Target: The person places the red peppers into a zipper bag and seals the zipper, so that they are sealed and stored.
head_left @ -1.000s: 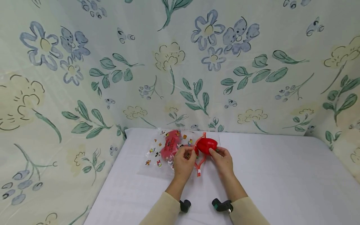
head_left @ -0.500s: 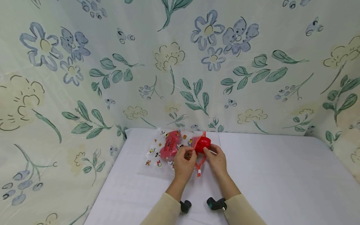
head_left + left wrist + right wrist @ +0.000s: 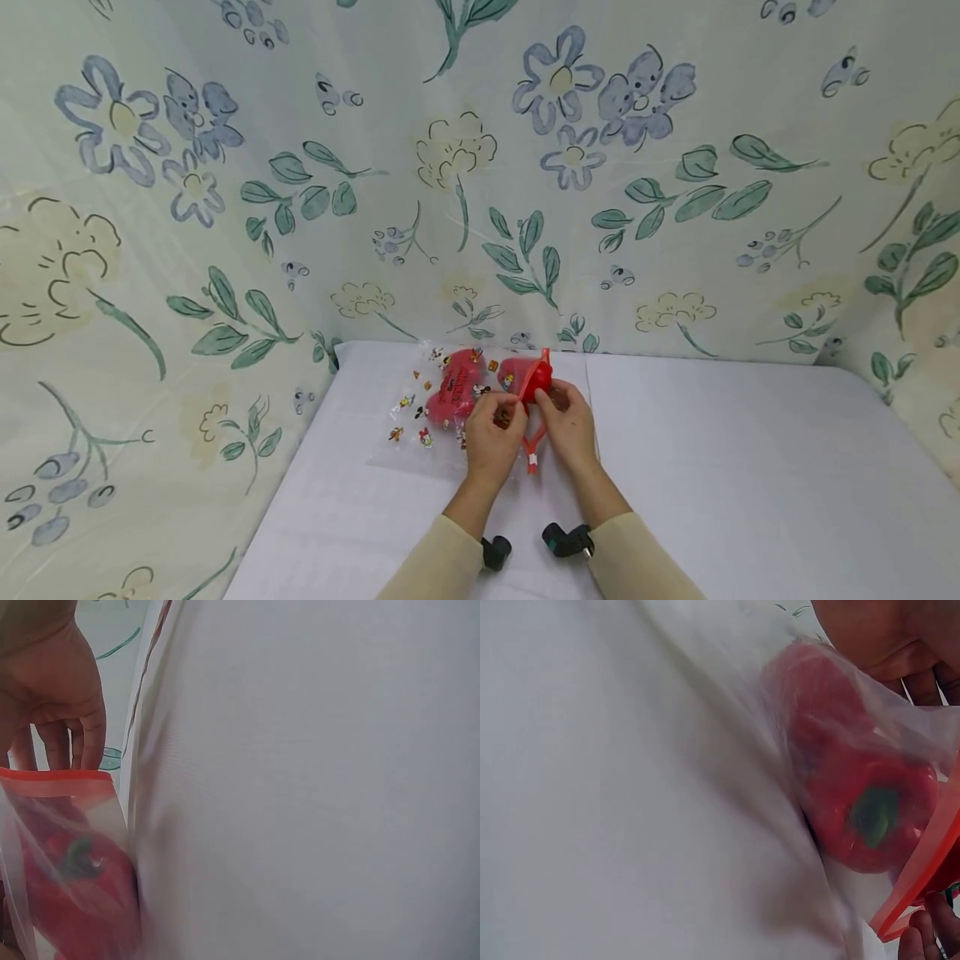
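Observation:
A clear zip bag [image 3: 390, 458] with cartoon prints and a red zip strip [image 3: 922, 859] lies on the table, its mouth toward the right. My left hand [image 3: 492, 437] pinches the edge of the mouth. My right hand [image 3: 568, 425] holds a red bell pepper [image 3: 537, 381] by its stem end, the front part in the mouth between the strip's two sides. In the right wrist view, my right hand's fingers [image 3: 926, 930] show near a green stem. A red bell pepper [image 3: 870, 817] with a green stem sits inside the bag, and a second red shape [image 3: 810, 697] lies beyond it, blurred by the plastic.
The table [image 3: 735, 483] has a white cloth that runs on to the right of the bag. A flower-printed curtain [image 3: 480, 183] hangs behind the table's far edge and down both sides. Black wrist cameras [image 3: 567, 540] sit at both cuffs.
My right hand has moved left with the bell pepper, bringing it from over the bag's mouth into it; less of the pepper shows. My left hand has stayed at the bag's edge.

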`<state>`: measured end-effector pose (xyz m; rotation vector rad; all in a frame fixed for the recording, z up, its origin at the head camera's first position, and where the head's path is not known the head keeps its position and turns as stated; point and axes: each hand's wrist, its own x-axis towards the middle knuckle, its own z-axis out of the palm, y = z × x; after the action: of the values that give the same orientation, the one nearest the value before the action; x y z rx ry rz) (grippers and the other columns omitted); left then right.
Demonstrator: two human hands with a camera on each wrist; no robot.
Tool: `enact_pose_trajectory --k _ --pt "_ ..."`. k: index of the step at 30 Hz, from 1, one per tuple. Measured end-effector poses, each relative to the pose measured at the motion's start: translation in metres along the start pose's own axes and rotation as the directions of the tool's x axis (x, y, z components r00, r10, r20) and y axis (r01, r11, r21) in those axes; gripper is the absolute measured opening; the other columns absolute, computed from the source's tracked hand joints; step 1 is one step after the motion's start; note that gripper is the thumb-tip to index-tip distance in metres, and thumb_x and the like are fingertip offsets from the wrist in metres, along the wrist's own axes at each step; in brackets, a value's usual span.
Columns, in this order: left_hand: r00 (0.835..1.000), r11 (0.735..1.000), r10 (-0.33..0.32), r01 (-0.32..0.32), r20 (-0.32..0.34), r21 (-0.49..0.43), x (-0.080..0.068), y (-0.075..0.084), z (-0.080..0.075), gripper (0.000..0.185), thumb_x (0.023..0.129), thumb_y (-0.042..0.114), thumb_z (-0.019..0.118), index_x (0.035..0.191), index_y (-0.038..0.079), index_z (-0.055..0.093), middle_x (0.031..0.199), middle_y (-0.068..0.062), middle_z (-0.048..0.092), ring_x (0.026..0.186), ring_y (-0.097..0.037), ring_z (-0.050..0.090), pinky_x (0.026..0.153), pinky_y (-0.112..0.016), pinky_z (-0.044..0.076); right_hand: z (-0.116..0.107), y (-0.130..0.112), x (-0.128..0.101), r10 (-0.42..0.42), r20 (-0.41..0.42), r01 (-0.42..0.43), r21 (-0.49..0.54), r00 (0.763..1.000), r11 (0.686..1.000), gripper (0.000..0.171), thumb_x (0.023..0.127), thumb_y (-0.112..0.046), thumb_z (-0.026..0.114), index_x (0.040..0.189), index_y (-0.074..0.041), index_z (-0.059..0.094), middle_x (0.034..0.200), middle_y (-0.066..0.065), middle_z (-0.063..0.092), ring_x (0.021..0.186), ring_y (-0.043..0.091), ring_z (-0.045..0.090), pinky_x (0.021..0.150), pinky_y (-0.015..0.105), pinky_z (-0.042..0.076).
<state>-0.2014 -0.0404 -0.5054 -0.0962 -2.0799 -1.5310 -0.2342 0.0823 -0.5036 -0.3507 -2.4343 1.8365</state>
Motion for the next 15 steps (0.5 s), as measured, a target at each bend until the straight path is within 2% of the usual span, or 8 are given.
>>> enact_pose_trajectory --k 5,8,15 --pt "1.000 1.000 0.011 -0.011 -0.008 0.015 0.000 -0.001 0.001 0.006 0.090 0.013 0.075 0.095 0.015 0.072 0.091 0.001 0.069 0.082 -0.010 0.063 0.072 -0.023 0.058 0.006 0.000 0.001 -0.078 0.007 0.078 -0.057 0.997 0.995 0.039 0.100 -0.033 0.063 0.132 -0.011 0.065 0.128 0.014 0.070 0.116 0.030 0.064 0.096 0.041 0.057" --pt "1.000 1.000 0.006 -0.006 -0.001 0.023 0.000 -0.001 0.001 0.005 0.090 0.015 0.074 0.095 0.015 0.072 0.089 0.001 0.068 0.081 -0.010 0.063 0.071 -0.022 0.057 0.010 -0.002 0.001 -0.102 0.027 0.104 -0.094 0.994 0.990 0.035 0.101 -0.031 0.060 0.127 -0.011 0.070 0.119 0.013 0.074 0.106 0.027 0.065 0.088 0.036 0.055" --pt "1.000 1.000 0.002 -0.002 0.009 -0.010 0.001 0.000 0.000 0.006 0.090 0.013 0.075 0.095 0.015 0.073 0.088 0.000 0.067 0.080 -0.009 0.061 0.068 -0.023 0.056 0.015 -0.004 0.002 -0.104 0.095 0.115 -0.114 0.990 0.987 0.034 0.103 -0.026 0.055 0.129 -0.010 0.069 0.117 0.013 0.072 0.103 0.026 0.063 0.081 0.032 0.053"
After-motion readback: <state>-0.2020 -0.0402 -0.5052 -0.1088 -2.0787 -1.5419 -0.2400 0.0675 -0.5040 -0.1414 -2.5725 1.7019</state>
